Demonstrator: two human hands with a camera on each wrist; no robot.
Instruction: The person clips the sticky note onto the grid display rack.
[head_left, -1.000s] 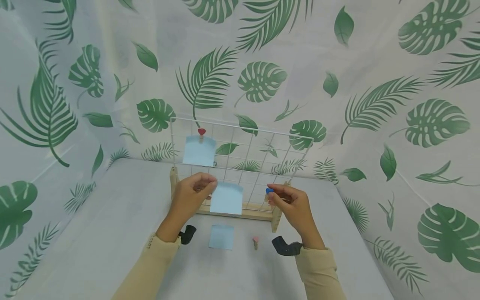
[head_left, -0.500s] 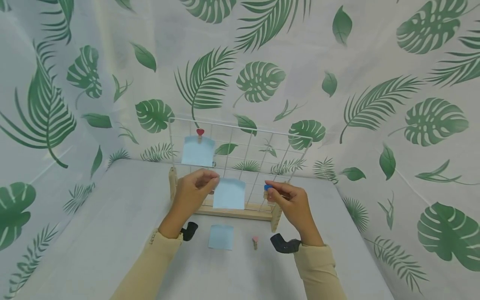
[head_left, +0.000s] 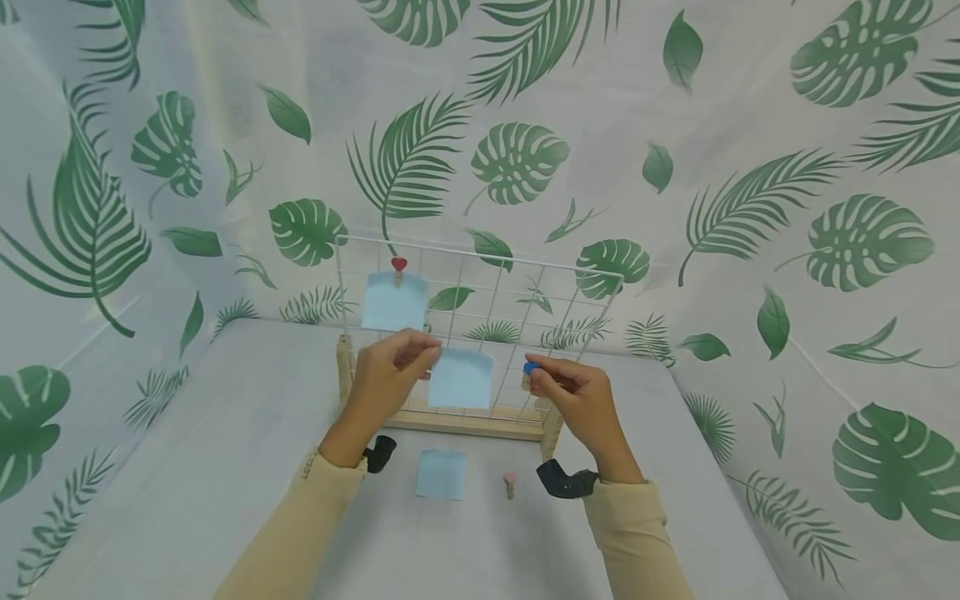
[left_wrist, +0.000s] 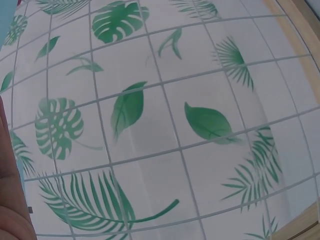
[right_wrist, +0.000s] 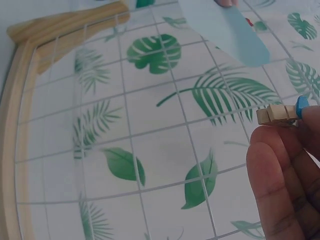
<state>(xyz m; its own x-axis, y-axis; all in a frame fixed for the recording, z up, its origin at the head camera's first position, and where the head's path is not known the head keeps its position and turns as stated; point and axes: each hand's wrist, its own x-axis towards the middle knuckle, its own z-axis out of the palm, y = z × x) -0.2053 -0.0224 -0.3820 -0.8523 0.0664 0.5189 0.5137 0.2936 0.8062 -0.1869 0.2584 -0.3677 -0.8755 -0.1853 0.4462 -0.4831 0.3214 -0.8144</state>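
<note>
Left hand (head_left: 386, 371) pinches a pale blue square paper note (head_left: 460, 379) flat against the white wire grid panel (head_left: 525, 312). At three o'clock, right hand (head_left: 577, 404) fingers grip a small blue-topped wooden clothespin (head_left: 529, 372), poised to clip.

The white wire grid (head_left: 517, 308) stands up across the back of the worktop (head_left: 225, 433) and blocks the way. A blue note (head_left: 394, 302) hangs near its top left corner. Its right squares are open.
</note>
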